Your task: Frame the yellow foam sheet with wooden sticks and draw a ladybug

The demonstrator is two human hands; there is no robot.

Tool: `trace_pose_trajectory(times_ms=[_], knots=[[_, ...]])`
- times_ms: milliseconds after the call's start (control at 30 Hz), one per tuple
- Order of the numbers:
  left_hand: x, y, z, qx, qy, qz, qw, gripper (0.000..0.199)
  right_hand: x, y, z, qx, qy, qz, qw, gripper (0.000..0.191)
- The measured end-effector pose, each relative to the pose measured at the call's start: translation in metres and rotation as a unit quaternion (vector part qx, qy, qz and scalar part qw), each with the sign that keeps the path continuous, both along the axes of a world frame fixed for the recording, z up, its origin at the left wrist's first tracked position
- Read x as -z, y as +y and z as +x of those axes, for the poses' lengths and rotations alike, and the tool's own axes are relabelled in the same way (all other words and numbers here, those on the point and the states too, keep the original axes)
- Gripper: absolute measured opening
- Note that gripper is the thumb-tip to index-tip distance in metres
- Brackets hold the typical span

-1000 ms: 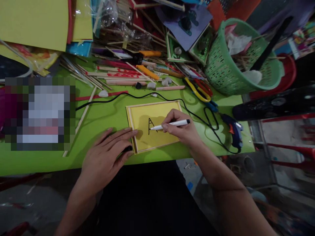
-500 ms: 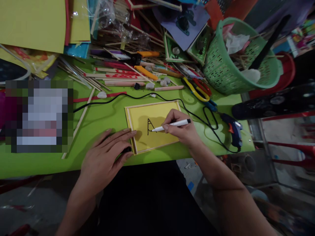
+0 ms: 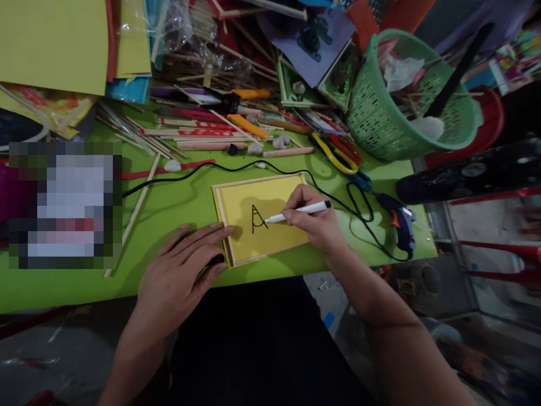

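Note:
My right hand (image 3: pixel 310 217) grips a white marker (image 3: pixel 302 210) with a black end, its fingers pinched near the tip. That tip touches a yellow card (image 3: pixel 279 239) at the right leg of a black letter A (image 3: pixel 258 220) with a double crossbar. Pale thin sticks border the card, which lies flat on the table. My left hand (image 3: pixel 186 256) rests at the card's left edge, fingertips on the border. Between its thumb and fingers sits a small black piece, apparently a marker cap (image 3: pixel 217 259), partly hidden.
Behind the card a black cord (image 3: pixel 236 168) crosses the green table (image 3: pixel 177 197) to a blue glue gun (image 3: pixel 399 223). Scissors (image 3: pixel 333 155), sticks and craft scraps crowd the back. A green basket (image 3: pixel 372 107) stands at the back right. A blurred-out rectangle (image 3: pixel 71 208) is at left.
The marker tip has moved slightly right and up, and the lower curved crossbar now reaches the A's right leg. My left hand stays in place on the border. The view shifts slightly.

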State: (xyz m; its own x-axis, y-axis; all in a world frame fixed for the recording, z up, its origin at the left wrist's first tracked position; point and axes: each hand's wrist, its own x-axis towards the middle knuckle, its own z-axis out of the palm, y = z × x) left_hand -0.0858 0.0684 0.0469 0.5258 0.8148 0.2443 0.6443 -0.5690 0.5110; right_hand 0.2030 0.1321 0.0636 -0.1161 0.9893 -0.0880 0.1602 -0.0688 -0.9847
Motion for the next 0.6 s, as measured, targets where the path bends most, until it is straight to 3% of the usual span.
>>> trace_pose_trajectory(times_ms=[300, 600], knots=[[0.0013, -0.0005, -0.0001, -0.005, -0.006, -0.006, 1.000, 0.015, 0.0020, -0.0004, 0.0016, 0.010, 0.031, -0.010, 0.999, 0.016], [-0.0011, -0.0008, 0.0009, -0.014, -0.016, -0.021, 1.000, 0.018, -0.0021, -0.0002, -0.0022, -0.031, 0.014, -0.012, 0.999, 0.024]])
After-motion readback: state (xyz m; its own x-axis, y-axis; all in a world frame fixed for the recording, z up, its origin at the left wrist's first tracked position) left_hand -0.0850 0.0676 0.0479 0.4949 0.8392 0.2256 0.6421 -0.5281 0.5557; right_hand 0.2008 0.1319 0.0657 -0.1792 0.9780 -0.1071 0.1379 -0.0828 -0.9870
